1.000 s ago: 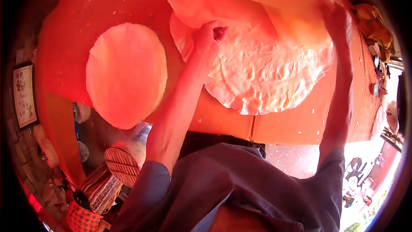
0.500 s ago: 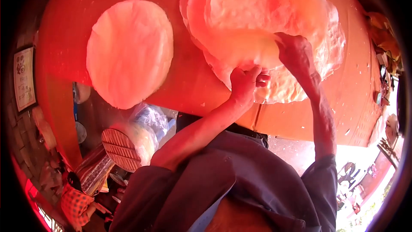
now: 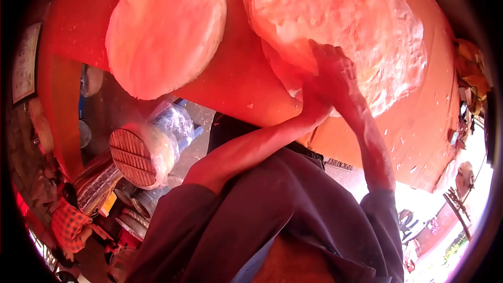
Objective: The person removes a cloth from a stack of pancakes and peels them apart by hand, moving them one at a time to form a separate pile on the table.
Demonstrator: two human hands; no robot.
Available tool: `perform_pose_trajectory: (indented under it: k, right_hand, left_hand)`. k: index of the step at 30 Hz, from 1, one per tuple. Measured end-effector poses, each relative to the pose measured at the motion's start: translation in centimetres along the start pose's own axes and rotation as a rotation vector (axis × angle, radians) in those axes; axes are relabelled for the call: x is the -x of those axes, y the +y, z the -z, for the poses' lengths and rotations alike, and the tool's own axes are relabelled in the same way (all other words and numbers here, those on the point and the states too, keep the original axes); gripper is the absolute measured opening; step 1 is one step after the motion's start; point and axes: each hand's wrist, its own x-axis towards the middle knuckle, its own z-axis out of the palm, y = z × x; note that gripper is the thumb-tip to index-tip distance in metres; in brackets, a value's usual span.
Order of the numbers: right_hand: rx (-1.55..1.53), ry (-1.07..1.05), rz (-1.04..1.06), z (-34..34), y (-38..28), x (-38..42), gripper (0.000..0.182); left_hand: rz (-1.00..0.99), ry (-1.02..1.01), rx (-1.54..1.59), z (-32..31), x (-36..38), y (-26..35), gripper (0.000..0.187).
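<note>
On the orange-red table lies a stack of thin, round dough sheets (image 3: 377,36), with overlapping, uneven edges and a bumpy top. My right hand (image 3: 336,71) is over the near part of the stack, its fingers curled against the top dough sheet (image 3: 285,42). Just below and left of it, my left hand (image 3: 315,97) is at the near edge of the stack. My right hand covers most of the left fingers, so their grip is hidden. A separate round dough sheet (image 3: 165,31) lies flat to the left of the stack.
The table (image 3: 246,86) has its near edge by my body. Below it stands a round slatted wooden piece (image 3: 132,157) beside clear plastic wrapping (image 3: 173,123). A framed paper (image 3: 25,65) is at the far left. A checked orange cloth (image 3: 70,225) shows at lower left.
My right hand has moved left and down, and now overlaps my left hand. The fold of dough between the hands no longer shows. The view has shifted, bringing the dough higher in frame.
</note>
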Motion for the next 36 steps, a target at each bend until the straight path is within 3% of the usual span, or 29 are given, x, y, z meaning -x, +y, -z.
perform_pose_trajectory:
  k: [1,3,5,6,7,8,9,10,11,13,16,19,21,22,25,29,31,33,36]
  right_hand:
    - [0.074,0.024,-0.019,-0.7,-0.4,0.0,0.066]
    - [0.075,-0.016,-0.058,-0.9,-0.9,-0.6,0.073]
    - [0.157,-0.02,0.007,-0.8,-1.1,-0.6,0.055]
    - [0.206,0.089,0.125,-4.8,3.4,0.0,0.049]
    - [0.268,0.208,0.238,-8.7,7.9,0.6,0.043]
    - [0.337,0.333,0.34,-12.5,12.2,1.2,0.037]
    - [0.154,0.017,0.051,-0.1,2.1,-1.3,0.027]
    - [0.184,0.026,0.016,2.7,1.5,-1.0,0.026]
    - [0.213,0.036,-0.017,4.1,1.2,-0.5,0.024]
    - [0.141,0.121,0.07,5.6,0.2,1.9,0.022]
    - [0.079,-0.016,0.131,2.8,0.8,6.0,0.027]
    - [0.019,-0.13,0.097,1.3,0.6,7.5,0.038]
    - [-0.126,-0.183,-0.003,3.6,-1.1,6.9,0.065]
    - [-0.169,-0.055,0.007,3.5,-1.2,6.6,0.074]
    - [-0.213,0.103,0.026,2.6,-2.9,4.5,0.074]
    - [-0.154,0.066,0.016,1.9,-4.3,4.5,0.074]
    - [-0.133,0.008,-0.036,2.3,-4.4,4.4,0.064]
    - [-0.128,-0.012,-0.084,2.1,-4.3,3.6,0.057]
    - [-0.147,-0.05,-0.098,3.4,-4.7,2.9,0.046]
  left_hand:
    - [-0.009,0.006,0.004,-0.6,-0.5,-2.2,0.005]
    - [0.089,0.011,0.535,-1.7,-1.9,-6.6,0.011]
    - [0.209,0.01,1.063,-2.5,-1.8,-10.1,0.022]
    - [0.267,0.003,1.328,-2.7,-1.6,-10.6,0.028]
    - [0.313,-0.07,0.837,-1.1,-1.3,-5.4,0.028]
    - [0.313,-0.207,0.092,0.7,-1.0,0.2,0.029]
    - [0.301,-0.323,-0.393,2.5,-0.7,6.1,0.03]
    - [0.124,-0.134,0.036,1.6,-0.1,4.2,0.024]
    - [0.176,-0.186,0.165,3.0,0.0,5.6,0.028]
    - [0.496,-0.206,0.707,7.1,0.2,5.9,0.039]
    - [0.385,-0.12,0.991,10.7,0.5,8.6,0.047]
    - [0.467,-0.054,0.789,11.0,0.6,7.1,0.046]
    - [0.463,-0.07,0.806,10.5,1.4,7.5,0.041]
    - [0.418,-0.068,0.759,10.3,1.5,8.1,0.039]
    - [0.366,-0.115,0.695,10.1,1.5,8.8,0.035]
    - [0.269,-0.118,0.65,9.6,1.3,9.5,0.026]
    - [0.321,-0.145,0.633,9.3,1.6,10.6,0.025]
    - [0.279,-0.106,0.679,9.0,1.7,9.6,0.03]
    - [0.233,-0.206,0.813,9.8,1.0,9.3,0.041]
